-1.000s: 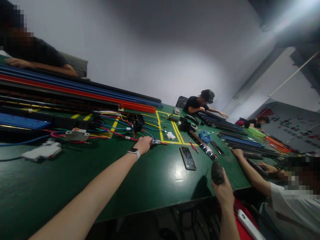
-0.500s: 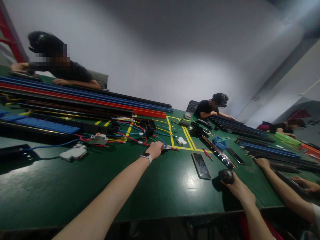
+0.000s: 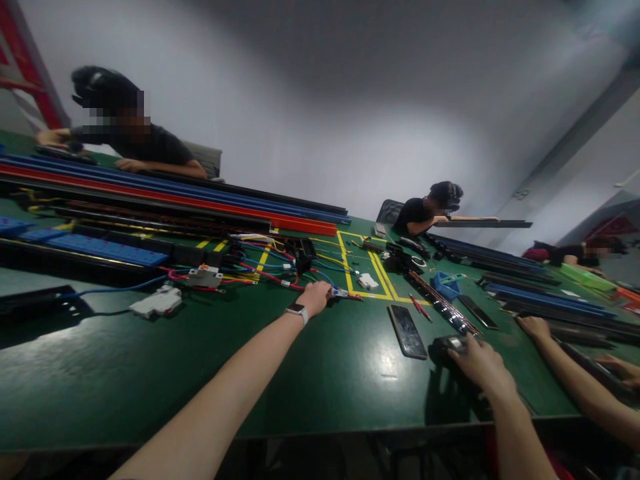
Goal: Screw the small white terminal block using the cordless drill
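My left hand, with a watch on the wrist, has its fingers closed around a small blue-and-white part with red wire ends, low over the green table. Wires run from it towards a bundle of coloured wires on the left. At the right, my right hand grips a black tool lying at the table's near side; much of the tool is hidden by the hand and shadow. A phone lies between my hands, and a small white block sits inside yellow tape lines.
Red pens, a blue box and a dark strip lie beyond the phone. A white breaker-like block is at the left. Another person's hand rests at the right. Long rails cross the back.
The black tool has tipped from upright to lying down under my right hand. A person at the back now holds out a long dark strip. The view has shifted slightly.
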`<state>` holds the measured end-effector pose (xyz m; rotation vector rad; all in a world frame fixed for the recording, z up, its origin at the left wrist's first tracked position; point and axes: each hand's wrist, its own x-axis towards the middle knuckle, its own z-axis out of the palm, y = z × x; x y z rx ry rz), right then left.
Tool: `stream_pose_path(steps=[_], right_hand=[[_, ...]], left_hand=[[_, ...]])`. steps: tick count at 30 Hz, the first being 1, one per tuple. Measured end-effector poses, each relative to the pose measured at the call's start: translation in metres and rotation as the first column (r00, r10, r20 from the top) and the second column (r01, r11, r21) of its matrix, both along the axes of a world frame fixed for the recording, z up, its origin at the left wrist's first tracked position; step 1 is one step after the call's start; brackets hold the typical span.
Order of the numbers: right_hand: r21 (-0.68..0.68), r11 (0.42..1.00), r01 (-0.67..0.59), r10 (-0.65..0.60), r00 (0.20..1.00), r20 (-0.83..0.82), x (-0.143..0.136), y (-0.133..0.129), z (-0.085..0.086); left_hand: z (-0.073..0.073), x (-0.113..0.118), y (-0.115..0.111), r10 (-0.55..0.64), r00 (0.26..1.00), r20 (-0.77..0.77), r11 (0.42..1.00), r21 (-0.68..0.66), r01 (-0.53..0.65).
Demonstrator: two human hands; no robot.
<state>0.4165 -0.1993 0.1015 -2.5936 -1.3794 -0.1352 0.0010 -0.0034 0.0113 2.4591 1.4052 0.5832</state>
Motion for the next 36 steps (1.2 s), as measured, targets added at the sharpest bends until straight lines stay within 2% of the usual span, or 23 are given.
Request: stream_pose_path(steps=[2, 3, 5, 8, 9, 12, 15, 18, 24, 29, 32, 36], right_hand=[[-0.013, 0.986, -0.169, 0.169, 0.986, -0.017, -0.034, 0.016, -0.004], [0.024, 0.955, -0.297, 0.298, 0.953, -0.057, -0.056, 0.027, -0.008], [0.125, 0.855, -0.504, 0.519, 0.839, -0.164, -0.104, 0.055, -0.021], [0.277, 0.708, -0.649, 0.703, 0.685, -0.192, -0.17, 0.1, -0.047], [0.293, 0.696, -0.655, 0.714, 0.676, -0.184, -0.186, 0.114, -0.055], [0.262, 0.785, -0.561, 0.611, 0.773, -0.175, -0.22, 0.145, -0.077], [0.244, 0.836, -0.492, 0.538, 0.823, -0.182, -0.233, 0.164, -0.091], [0.236, 0.846, -0.479, 0.523, 0.833, -0.182, -0.235, 0.175, -0.098], [0.252, 0.78, -0.572, 0.617, 0.769, -0.165, -0.228, 0.181, -0.101], [0.272, 0.718, -0.641, 0.69, 0.708, -0.153, -0.228, 0.173, -0.106], [0.271, 0.704, -0.657, 0.703, 0.7, -0.129, -0.23, 0.172, -0.108], [0.246, 0.717, -0.652, 0.691, 0.711, -0.13, -0.231, 0.174, -0.107]], left_hand=[[-0.001, 0.0, 0.0, 0.0, 1.0, 0.003, 1.0, -0.007, 0.0], [-0.001, -0.001, 0.001, 0.0, 1.0, 0.006, 1.0, -0.01, 0.0], [0.0, -0.002, 0.0, -0.005, 1.0, 0.015, 1.0, -0.012, 0.005], [0.002, -0.003, -0.001, -0.022, 1.0, 0.013, 1.0, -0.008, 0.022], [0.003, -0.003, -0.001, -0.024, 1.0, 0.004, 1.0, -0.007, 0.024], [0.004, -0.003, 0.0, -0.024, 0.999, -0.023, 1.0, 0.004, 0.024], [0.003, -0.002, 0.002, -0.022, 0.999, -0.024, 1.0, 0.002, 0.022], [0.001, -0.001, 0.004, -0.019, 1.0, -0.023, 1.0, -0.012, 0.018], [-0.002, -0.002, 0.004, -0.013, 0.999, -0.039, 1.0, -0.005, 0.012], [-0.005, -0.004, 0.004, -0.017, 0.999, 0.031, 1.0, 0.019, 0.016], [-0.006, -0.006, 0.004, -0.027, 0.998, 0.049, 0.999, 0.032, 0.025], [-0.007, -0.008, 0.003, -0.062, 0.995, 0.083, 0.994, 0.09, 0.054]])
